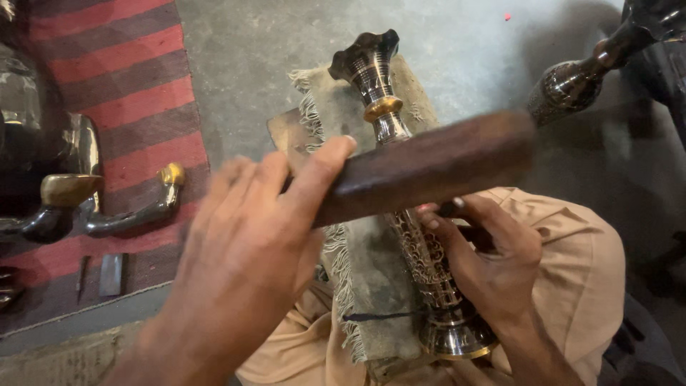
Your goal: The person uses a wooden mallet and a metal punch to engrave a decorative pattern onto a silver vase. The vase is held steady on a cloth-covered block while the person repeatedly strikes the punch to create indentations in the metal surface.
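Observation:
A tall metal vase (379,86), dark with brass bands and engraved patterns, lies tilted on a frayed grey cloth pad (364,264) over my lap. My left hand (243,250) grips a thick brown wooden stick (429,168), which crosses above the vase's middle. My right hand (493,264) rests against the vase's engraved body and pinches a small dark tool (457,211) there; its tip is hidden under the stick. The vase's base sits near my knee in beige cloth.
A red and dark striped rug (121,93) lies to the left with curved dark metal pieces tipped in brass (136,207) and small flat tools (111,275). Another dark engraved vase (579,82) stands at the top right on the grey concrete floor (250,43).

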